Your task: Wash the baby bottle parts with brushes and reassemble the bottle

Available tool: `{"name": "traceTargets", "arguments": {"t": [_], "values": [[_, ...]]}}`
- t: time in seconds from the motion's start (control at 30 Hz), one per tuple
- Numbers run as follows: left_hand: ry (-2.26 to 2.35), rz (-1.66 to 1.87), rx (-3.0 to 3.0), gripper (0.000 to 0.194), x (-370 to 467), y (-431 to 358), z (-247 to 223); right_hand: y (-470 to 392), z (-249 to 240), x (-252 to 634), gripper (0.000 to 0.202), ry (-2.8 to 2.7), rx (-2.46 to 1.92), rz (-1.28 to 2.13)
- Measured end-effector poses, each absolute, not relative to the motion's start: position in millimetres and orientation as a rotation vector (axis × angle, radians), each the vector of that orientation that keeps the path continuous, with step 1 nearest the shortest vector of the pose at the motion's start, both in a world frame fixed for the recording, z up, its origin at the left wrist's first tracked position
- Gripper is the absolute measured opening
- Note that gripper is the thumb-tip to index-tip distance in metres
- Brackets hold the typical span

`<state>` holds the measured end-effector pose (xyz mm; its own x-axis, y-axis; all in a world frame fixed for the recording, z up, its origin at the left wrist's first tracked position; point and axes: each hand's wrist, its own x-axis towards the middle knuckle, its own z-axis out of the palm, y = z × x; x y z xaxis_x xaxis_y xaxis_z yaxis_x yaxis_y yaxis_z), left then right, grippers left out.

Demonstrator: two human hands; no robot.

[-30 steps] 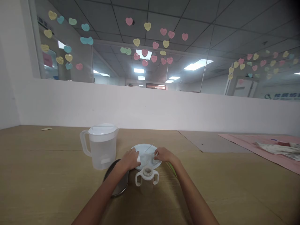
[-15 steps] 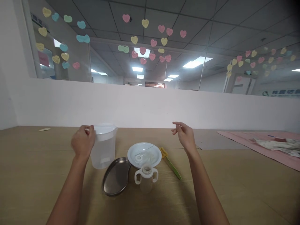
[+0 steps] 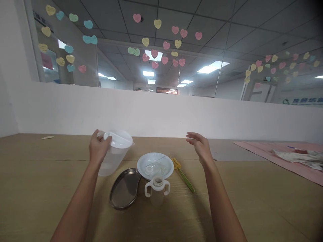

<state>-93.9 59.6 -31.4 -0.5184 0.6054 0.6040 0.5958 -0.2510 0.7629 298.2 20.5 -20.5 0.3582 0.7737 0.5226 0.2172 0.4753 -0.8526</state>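
My left hand (image 3: pixel 99 147) is closed on the handle side of a translucent pitcher (image 3: pixel 114 158), its thumb at the white lid. The pitcher tilts to the right. Nothing is in my right hand (image 3: pixel 201 145), raised over the table with its fingers apart. A light blue bowl (image 3: pixel 141 162) holds clear parts, too small to name surely. In front of it stands a lidless two-handled bottle (image 3: pixel 157 196). The steel kidney tray (image 3: pixel 124 190) lies left of the bottle. On the bowl's right is a green-handled brush (image 3: pixel 186 179) with a yellow head.
At the right, a pink cloth (image 3: pixel 267 153) bears white fabric, a red item and a blue pen. A small flat pale piece (image 3: pixel 47 137) lies at the back left. Behind the table rises a white wall (image 3: pixel 156 114) below windows with heart notes.
The pitcher has gone from upright to tilted rightward, and my left hand has moved right with it. My right hand's fingers have opened somewhat. The bowl, bottle, tray and brush have stayed put.
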Motion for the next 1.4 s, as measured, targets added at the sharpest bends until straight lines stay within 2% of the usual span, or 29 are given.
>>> {"name": "traceTargets", "arguments": {"t": [0.23, 0.33, 0.53, 1.4], "values": [[1.981, 1.821, 2.287, 0.064, -26.2, 27.1, -13.5, 17.2, -19.0, 298.8, 0.031, -1.176, -1.059, 0.467], [1.918, 1.884, 2.440, 0.063, -13.7, 22.7, -13.7, 17.2, -18.9, 299.4, 0.031, -1.178, -1.057, 0.470], [1.840, 2.094, 2.389, 0.061, -4.5, 19.1, -14.6, 15.1, -16.8, 298.3, 0.032, -1.194, -1.056, 0.488], [1.707, 2.273, 2.429, 0.058, 4.8, 11.3, -12.1, 13.7, -16.6, 294.5, 0.027, -1.307, -1.109, 0.495]]}}
